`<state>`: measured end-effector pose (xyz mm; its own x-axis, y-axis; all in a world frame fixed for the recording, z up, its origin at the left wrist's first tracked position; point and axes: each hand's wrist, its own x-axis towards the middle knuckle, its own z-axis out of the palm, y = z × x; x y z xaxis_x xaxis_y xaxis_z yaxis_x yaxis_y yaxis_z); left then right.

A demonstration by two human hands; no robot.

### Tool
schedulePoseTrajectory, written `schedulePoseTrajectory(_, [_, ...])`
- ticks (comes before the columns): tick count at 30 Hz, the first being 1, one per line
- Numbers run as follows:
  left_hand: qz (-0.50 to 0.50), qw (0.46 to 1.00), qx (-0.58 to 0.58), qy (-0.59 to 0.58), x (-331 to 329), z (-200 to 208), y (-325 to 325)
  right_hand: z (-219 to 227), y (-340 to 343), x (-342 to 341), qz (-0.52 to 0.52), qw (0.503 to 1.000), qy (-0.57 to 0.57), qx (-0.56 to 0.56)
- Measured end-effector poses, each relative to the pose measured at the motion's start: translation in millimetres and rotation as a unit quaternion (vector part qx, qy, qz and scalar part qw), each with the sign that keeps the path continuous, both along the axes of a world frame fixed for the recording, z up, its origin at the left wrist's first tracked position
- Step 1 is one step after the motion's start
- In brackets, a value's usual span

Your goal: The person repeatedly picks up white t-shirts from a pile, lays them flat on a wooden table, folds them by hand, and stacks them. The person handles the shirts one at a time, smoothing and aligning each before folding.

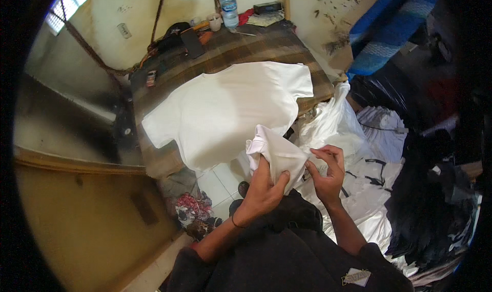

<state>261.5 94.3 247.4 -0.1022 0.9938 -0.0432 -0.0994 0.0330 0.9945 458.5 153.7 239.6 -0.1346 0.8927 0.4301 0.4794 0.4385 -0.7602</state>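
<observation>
My left hand grips a folded piece of white cloth, with the thumb on its near side and the fingers partly hidden by the fabric. At the cloth's right edge, the thumb and forefinger of my right hand pinch its corner. What kind of garment or piece this cloth is, I cannot make out. Just beyond my hands a white T-shirt lies spread out on the table, its sleeves reaching to left and right and its lower edge hanging over the near side.
A striped brown cover lies over the table. At its back stand a water bottle, a cup and small items. White fabric is heaped on the right, beside dark cloth. Patterned rags lie at lower left.
</observation>
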Motion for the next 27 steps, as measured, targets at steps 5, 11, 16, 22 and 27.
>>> schedulePoseTrajectory(5, [-0.038,0.996,-0.016,0.078,5,10,-5,-26,-1,4,0.067,0.970,0.122,-0.198])
schedulePoseTrajectory(11, [-0.079,0.917,0.063,0.387,-16,-10,-27,32,32,49,-0.108,0.982,0.105,-0.111])
schedulePoseTrajectory(16, [-0.002,0.805,0.385,0.451,-13,-18,-32,123,88,90,-0.274,0.931,0.197,0.139])
schedulePoseTrajectory(22, [-0.093,0.980,0.155,-0.083,108,-10,-19,178,99,130,-0.317,0.883,0.225,0.263])
schedulePoseTrajectory(27, [-0.144,0.977,0.155,-0.028,113,-45,-19,175,82,142,-0.288,0.902,0.159,0.280])
